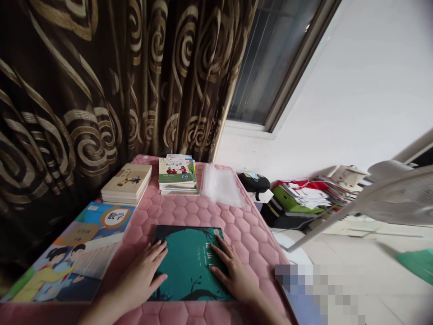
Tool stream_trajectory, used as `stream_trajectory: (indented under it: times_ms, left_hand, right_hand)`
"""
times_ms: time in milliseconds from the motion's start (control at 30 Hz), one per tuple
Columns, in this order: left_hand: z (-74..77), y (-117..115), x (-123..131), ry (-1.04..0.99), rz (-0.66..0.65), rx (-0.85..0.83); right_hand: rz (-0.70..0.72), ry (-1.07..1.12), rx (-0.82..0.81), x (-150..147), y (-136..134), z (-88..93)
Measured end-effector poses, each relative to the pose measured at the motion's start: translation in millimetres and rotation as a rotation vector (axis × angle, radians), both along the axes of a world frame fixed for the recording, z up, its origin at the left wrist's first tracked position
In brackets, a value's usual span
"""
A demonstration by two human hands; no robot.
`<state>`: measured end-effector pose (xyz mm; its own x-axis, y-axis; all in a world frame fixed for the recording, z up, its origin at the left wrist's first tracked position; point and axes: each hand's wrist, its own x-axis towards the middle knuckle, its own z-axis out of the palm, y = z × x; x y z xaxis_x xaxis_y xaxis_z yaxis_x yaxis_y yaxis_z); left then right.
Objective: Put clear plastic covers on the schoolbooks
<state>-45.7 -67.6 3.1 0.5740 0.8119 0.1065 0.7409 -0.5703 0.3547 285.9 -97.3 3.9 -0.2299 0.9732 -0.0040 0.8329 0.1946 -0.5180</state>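
Observation:
A dark teal book lies flat on the pink quilted surface right in front of me. My left hand rests flat on the book's left edge, fingers stretched out. Spread fingers of my right hand press on the book's right side. Neither hand grips anything. To the left lies a large colourful maths textbook.
A stack of beige books and a stack of green-covered books sit at the far edge, beside clear plastic sleeves. A dark patterned curtain hangs behind. Right of the surface are piled papers and a white fan.

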Motion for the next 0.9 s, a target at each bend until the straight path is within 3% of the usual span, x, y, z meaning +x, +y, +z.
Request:
stream_trajectory:
  times_ms: [167,300,567,900]
  left_hand:
    - [21.4,-6,0,0.128,-0.027,-0.222]
    - [29.7,-9,2,0.160,-0.003,-0.314]
    - [33.8,-11,3,0.173,-0.014,-0.326]
    - [30.4,-11,2,0.154,-0.026,-0.285]
  right_hand:
    - [-0.003,-0.015,0.020,0,0,-0.8]
    - [-0.001,-0.030,0.013,-1,1,1.9]
    - [0.003,-0.085,-0.038,-7,-8,15.4]
    - [0.240,-0.043,-0.150,-8,-37,36.3]
